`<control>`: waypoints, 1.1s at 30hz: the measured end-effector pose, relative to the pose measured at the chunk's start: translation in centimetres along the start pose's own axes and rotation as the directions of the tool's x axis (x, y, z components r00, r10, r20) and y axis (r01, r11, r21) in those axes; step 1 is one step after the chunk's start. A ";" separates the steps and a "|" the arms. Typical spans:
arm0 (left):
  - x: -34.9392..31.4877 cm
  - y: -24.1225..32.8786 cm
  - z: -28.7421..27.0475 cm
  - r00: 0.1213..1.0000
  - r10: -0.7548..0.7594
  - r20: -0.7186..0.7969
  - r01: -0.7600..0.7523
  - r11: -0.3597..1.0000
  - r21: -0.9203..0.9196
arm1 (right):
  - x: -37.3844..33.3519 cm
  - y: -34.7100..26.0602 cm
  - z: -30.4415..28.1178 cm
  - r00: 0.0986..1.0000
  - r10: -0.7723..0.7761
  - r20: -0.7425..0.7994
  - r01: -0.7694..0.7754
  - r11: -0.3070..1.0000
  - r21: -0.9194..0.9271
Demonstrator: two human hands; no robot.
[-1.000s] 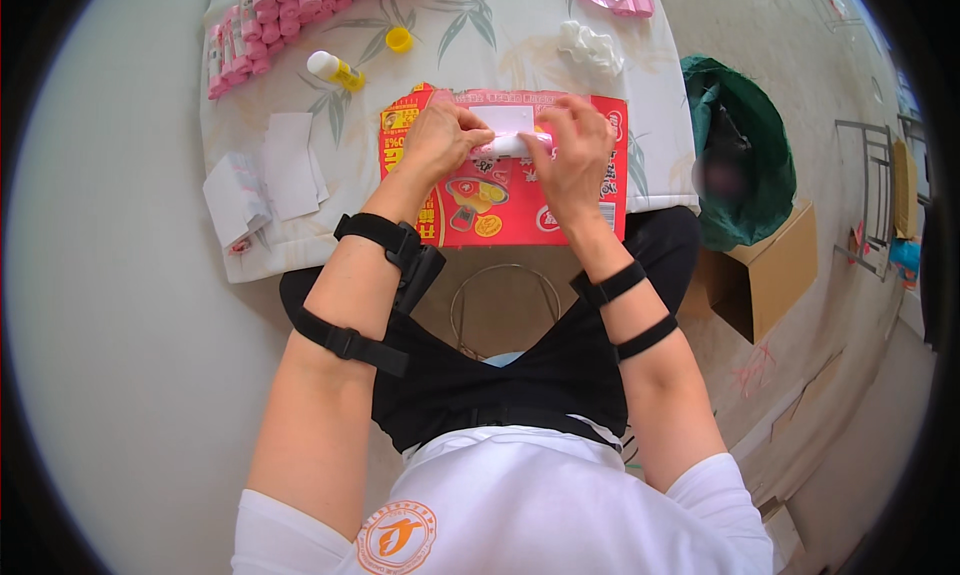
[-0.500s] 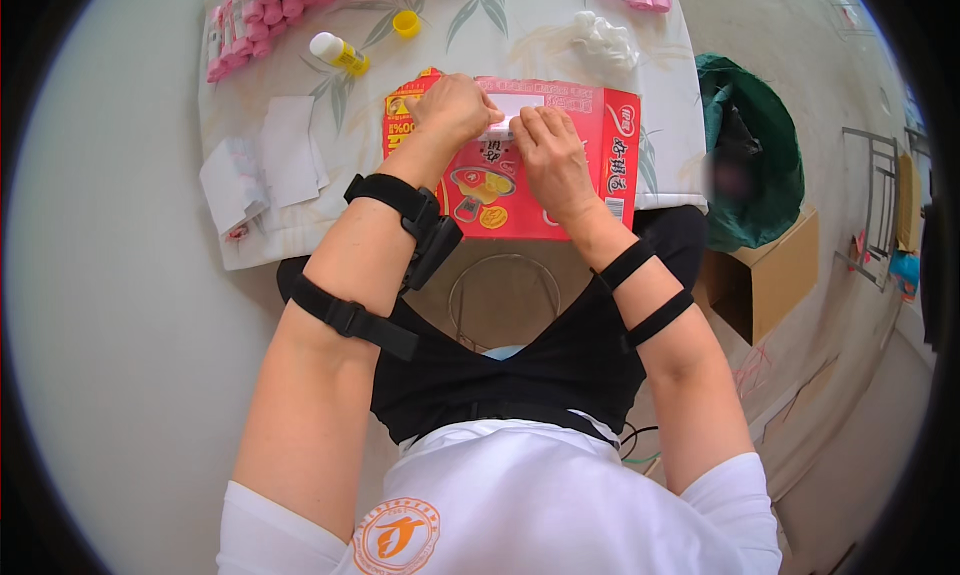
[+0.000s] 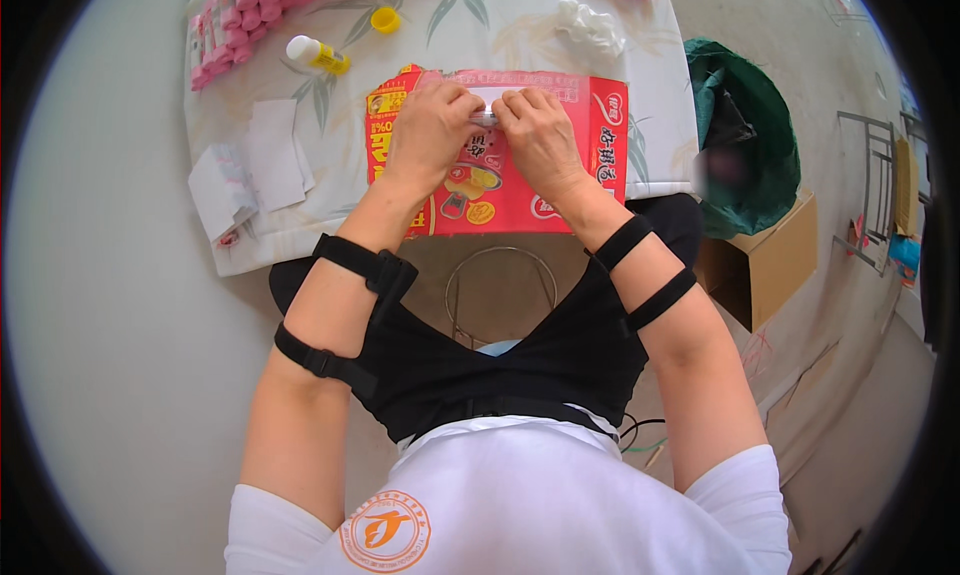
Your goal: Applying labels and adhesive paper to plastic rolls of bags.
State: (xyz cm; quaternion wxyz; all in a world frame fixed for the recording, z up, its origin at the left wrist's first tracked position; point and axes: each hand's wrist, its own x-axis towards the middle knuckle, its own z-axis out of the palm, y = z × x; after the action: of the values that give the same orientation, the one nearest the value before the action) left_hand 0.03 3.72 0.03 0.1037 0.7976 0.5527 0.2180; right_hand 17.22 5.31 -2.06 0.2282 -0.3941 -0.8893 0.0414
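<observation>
Head view, and everything centres on a small whitish roll [image 3: 485,120] on the red cardboard sheet [image 3: 495,203], lying right at the fingertips, its visible stretch running left to right between the hands. Neither hand is nearer: left hand [image 3: 428,127] at one end, right hand [image 3: 538,140] at the other! A white slip [image 3: 490,95] shows just beyond. Fingers sit bunched, tips on the roll; thumbs are hidden, so I can't tell if they're pinching. Backs up, forearms angling inward.
</observation>
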 end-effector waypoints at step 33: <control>-6.9 7.3 1.6 0.949 -0.314 0.007 0.311 0.943 0.123 | 2.1 2.0 -0.9 0.994 0.089 0.060 -0.095 0.989 0.111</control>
State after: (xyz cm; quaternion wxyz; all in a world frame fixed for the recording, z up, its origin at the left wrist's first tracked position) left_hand 4.86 -5.21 -0.05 0.0960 0.7075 0.6828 0.1548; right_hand 17.78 8.11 -1.04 0.2235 -0.4198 -0.8723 0.1133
